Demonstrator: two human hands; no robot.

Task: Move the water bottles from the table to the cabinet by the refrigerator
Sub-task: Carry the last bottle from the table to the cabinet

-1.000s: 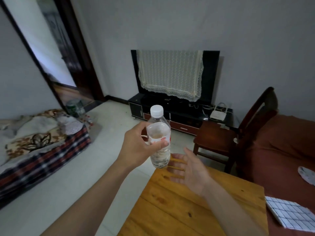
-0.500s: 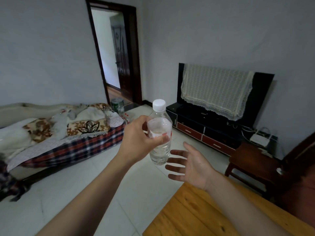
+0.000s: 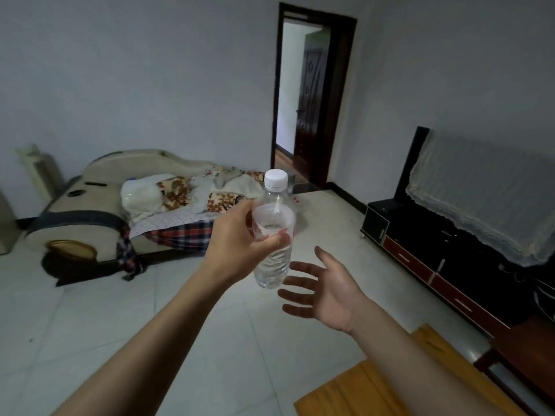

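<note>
A clear plastic water bottle [image 3: 274, 259] with a white cap and a red-and-white label is held upright in front of me, above the floor. My left hand [image 3: 237, 249] is wrapped around its middle. My right hand [image 3: 327, 291] hovers just right of and below the bottle, palm up, fingers spread, holding nothing. A corner of the wooden table [image 3: 360, 391] shows at the bottom right. No cabinet by a refrigerator and no refrigerator appear in this view.
A sofa [image 3: 90, 211] piled with blankets stands at the left. An open dark-framed doorway [image 3: 303, 100] is straight ahead. A black TV stand [image 3: 435, 265] with a lace-covered television [image 3: 486, 193] lines the right wall. A wooden chair [image 3: 525, 355] is at the right edge. White tiled floor [image 3: 120, 319] lies between.
My view has swung left: the table and chair slid toward the bottom right, the sofa and doorway came into view. Both hands keep their pose, bottle still in the left.
</note>
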